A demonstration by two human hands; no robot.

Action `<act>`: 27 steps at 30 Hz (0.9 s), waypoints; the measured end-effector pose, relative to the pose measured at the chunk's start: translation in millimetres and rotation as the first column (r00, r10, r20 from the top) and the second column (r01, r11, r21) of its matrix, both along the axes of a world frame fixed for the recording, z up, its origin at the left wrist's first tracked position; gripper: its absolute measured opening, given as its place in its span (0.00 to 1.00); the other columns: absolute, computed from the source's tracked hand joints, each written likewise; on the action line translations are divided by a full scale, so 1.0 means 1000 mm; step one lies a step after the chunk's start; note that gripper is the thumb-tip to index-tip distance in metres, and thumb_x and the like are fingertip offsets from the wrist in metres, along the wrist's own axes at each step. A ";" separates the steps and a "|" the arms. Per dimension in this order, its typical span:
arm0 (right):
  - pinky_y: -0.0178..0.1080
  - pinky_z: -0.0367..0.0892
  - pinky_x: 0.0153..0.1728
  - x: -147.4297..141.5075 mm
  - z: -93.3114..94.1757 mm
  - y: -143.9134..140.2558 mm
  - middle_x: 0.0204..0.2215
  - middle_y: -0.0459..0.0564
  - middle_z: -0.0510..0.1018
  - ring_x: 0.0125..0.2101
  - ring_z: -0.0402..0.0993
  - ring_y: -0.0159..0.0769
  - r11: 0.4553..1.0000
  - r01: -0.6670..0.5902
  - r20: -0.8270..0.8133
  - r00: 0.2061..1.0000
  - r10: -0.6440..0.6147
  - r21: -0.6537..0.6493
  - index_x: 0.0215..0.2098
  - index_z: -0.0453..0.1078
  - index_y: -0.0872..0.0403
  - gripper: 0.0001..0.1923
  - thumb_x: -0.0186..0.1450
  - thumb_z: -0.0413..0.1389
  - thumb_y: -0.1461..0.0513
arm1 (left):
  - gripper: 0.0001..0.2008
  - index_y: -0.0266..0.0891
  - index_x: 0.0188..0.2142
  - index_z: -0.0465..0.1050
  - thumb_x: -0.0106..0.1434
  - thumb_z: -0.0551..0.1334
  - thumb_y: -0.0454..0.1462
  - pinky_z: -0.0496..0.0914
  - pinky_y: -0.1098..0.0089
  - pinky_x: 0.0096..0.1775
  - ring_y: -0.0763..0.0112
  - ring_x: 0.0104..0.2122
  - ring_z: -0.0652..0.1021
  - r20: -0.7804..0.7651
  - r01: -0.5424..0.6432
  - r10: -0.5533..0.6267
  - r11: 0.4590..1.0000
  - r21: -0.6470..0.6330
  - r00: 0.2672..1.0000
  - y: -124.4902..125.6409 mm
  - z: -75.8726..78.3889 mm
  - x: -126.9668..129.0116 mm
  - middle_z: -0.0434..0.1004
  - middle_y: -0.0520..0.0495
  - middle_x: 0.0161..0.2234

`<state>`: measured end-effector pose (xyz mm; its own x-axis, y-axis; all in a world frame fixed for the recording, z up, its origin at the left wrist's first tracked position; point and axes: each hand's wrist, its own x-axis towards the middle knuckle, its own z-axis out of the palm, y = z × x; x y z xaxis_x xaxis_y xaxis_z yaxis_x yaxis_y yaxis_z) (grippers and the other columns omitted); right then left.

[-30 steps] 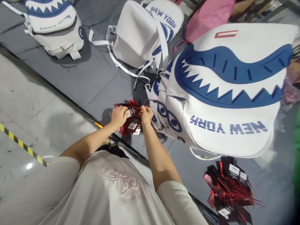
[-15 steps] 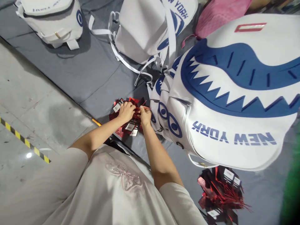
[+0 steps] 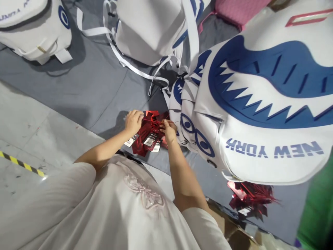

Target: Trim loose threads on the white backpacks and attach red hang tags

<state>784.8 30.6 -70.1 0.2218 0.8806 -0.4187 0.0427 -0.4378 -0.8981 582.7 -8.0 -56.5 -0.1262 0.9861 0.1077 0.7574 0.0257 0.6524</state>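
A pile of red and black hang tags [image 3: 150, 139] with white barcode labels lies on the grey cloth in front of me. Thin red strings [image 3: 156, 122] run from the tags toward my right hand [image 3: 169, 130], whose fingers and thumb pinch them. At the pile's left side is my left hand [image 3: 134, 122], fingers curled together. What it grips is hidden, though a red strand reaches toward its fingertips. Just right of my right hand stands a white backpack [image 3: 260, 139] with a blue shark mouth, eyes and NEW YORK lettering.
A second bundle of hang tags [image 3: 249, 201] lies near the cloth's front edge. Farther back are a white backpack [image 3: 148, 31] with loose straps, another white backpack [image 3: 39, 31] and a pink bag [image 3: 238, 12]. Below the edge sits a cardboard box [image 3: 221, 218].
My view has shifted and turned. My left hand has moved off the middle of the tags to their left side, away from my right hand, which still pinches the strings.
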 end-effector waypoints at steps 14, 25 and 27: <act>0.37 0.63 0.30 -0.061 -0.002 -0.131 0.20 0.43 0.73 0.26 0.72 0.39 0.927 -0.332 0.322 0.870 0.373 -0.178 0.35 0.70 0.48 0.11 0.58 0.61 0.52 | 0.19 0.49 0.57 0.70 0.69 0.51 0.41 0.69 0.67 0.40 0.62 0.38 0.81 0.017 0.388 -0.431 0.796 -0.464 0.902 -0.065 -0.013 -0.046 0.82 0.46 0.39; 0.30 0.58 0.15 -0.074 -0.048 -0.143 0.16 0.40 0.70 0.14 0.64 0.28 0.950 -0.212 -0.051 0.977 0.206 -0.229 0.29 0.66 0.52 0.15 0.57 0.54 0.49 | 0.16 0.45 0.49 0.75 0.68 0.51 0.36 0.70 0.66 0.44 0.62 0.45 0.78 -0.053 0.088 -0.124 0.894 -0.439 0.991 -0.038 -0.010 -0.066 0.80 0.46 0.47; 0.30 0.58 0.16 -0.068 -0.048 -0.150 0.16 0.40 0.71 0.15 0.64 0.28 0.957 -0.190 -0.093 0.981 0.173 -0.220 0.29 0.67 0.52 0.16 0.55 0.55 0.48 | 0.14 0.46 0.44 0.77 0.66 0.53 0.36 0.70 0.67 0.43 0.63 0.42 0.79 -0.025 0.127 -0.166 0.835 -0.535 0.986 -0.047 -0.011 -0.066 0.82 0.47 0.42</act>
